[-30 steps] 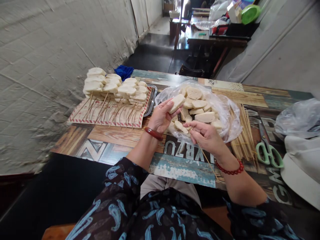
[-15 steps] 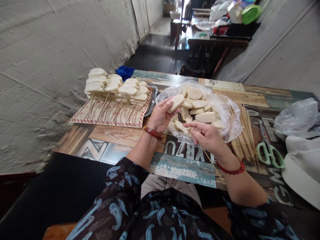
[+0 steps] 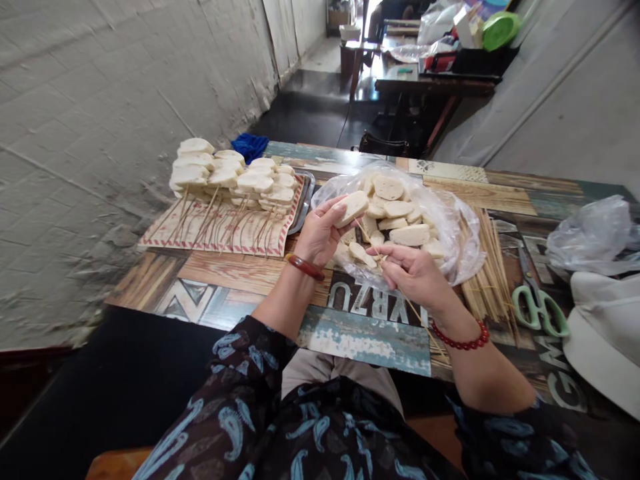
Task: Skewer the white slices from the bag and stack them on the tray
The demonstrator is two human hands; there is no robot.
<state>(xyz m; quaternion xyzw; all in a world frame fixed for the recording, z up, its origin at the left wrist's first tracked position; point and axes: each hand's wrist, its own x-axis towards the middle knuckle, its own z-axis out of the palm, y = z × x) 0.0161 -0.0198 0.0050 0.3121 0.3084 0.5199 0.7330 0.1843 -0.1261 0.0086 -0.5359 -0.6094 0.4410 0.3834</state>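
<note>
Over the front of an open clear plastic bag (image 3: 465, 257), my left hand (image 3: 321, 233) pinches a pale oval bread slice (image 3: 354, 205) between thumb and fingers. My right hand (image 3: 413, 270) grips a thin wooden skewer (image 3: 419, 313) partway along its length. The skewer slants up to the slice's lower edge; whether its tip is inside cannot be seen. Several loose bread slices (image 3: 410, 234) fill the bag beneath my hands. To the left, skewered bread slices (image 3: 255, 180) lie stacked in rows, their sticks pointing toward me across a striped paper sheet (image 3: 165, 230).
Right of the bag lie a bundle of wooden skewers (image 3: 487, 267) and green-handled scissors (image 3: 537, 310). A white cap (image 3: 607, 327) and a crumpled plastic bag (image 3: 593, 233) sit at the far right. A metal tray (image 3: 305, 200) and blue cloth (image 3: 250, 147) are beyond the stack.
</note>
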